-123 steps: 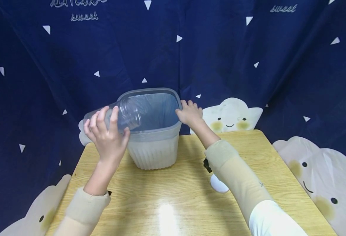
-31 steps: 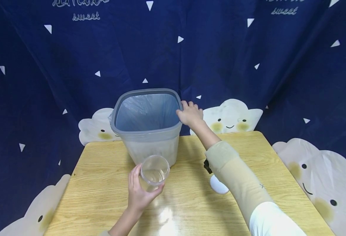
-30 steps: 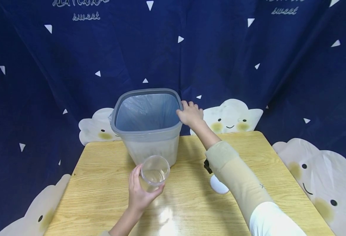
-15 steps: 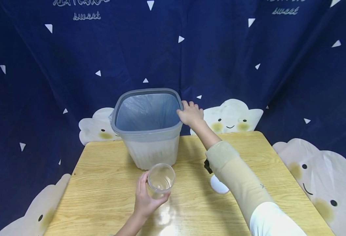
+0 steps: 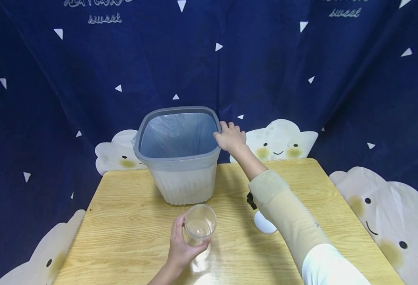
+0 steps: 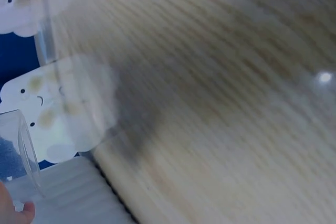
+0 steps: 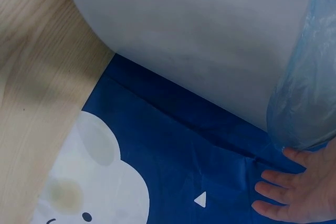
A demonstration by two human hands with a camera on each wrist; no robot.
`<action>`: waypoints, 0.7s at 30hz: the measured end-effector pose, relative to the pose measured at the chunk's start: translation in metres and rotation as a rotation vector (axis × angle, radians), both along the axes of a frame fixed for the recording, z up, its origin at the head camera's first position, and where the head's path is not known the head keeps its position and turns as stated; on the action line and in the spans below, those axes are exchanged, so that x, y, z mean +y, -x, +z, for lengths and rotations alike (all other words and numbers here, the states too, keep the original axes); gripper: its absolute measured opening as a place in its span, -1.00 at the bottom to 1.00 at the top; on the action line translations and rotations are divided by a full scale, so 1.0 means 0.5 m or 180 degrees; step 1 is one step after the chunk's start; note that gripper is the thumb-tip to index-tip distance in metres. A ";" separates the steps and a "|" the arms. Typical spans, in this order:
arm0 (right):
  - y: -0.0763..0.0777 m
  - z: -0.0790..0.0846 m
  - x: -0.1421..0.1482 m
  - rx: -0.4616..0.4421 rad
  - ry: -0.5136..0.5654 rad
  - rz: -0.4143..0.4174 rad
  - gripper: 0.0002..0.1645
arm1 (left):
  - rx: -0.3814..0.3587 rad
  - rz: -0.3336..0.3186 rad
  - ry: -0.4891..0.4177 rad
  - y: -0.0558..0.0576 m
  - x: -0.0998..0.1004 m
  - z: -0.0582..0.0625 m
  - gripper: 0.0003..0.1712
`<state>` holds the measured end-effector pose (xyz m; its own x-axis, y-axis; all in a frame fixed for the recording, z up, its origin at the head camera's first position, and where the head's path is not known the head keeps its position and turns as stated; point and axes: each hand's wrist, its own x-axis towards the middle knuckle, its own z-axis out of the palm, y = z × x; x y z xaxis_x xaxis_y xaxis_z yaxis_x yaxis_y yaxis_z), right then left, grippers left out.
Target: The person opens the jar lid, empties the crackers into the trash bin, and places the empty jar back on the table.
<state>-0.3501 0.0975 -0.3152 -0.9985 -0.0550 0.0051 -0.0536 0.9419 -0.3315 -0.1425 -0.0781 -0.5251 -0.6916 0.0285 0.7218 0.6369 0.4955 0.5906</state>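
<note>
My left hand (image 5: pixel 182 246) grips a clear jar (image 5: pixel 200 223) around its side, its mouth facing up, in front of the bin. Fingertips and part of the jar (image 6: pixel 20 150) show at the left edge of the left wrist view. A white ribbed trash bin (image 5: pixel 185 184) with a grey rim and a thin bluish bag liner (image 5: pixel 177 134) stands at the back of the table. My right hand (image 5: pixel 230 137) rests on the bin's right rim. In the right wrist view its fingers (image 7: pixel 275 192) are straight and spread beside the liner.
A flat white disc (image 5: pixel 265 222) lies on the wooden table (image 5: pixel 123 221), partly beneath my right forearm in the head view. Behind the table hangs a dark blue curtain (image 5: pixel 266 71) with white triangles and cloud faces.
Earlier the jar lay tipped with its mouth over the bin. Now it is upright in front of the bin, having drifted right and nearer to me. My right hand stays at the rim.
</note>
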 end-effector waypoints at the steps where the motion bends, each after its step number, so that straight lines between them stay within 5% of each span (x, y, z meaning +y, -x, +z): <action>1: 0.000 0.000 0.000 -0.0001 0.0006 0.0004 -0.28 | -0.0025 -0.0017 0.0003 -0.001 0.001 -0.003 0.05; 21: -0.003 0.003 -0.001 -0.0005 0.0013 -0.0001 -0.28 | -0.0491 -0.0195 -0.0119 -0.020 0.026 -0.047 0.12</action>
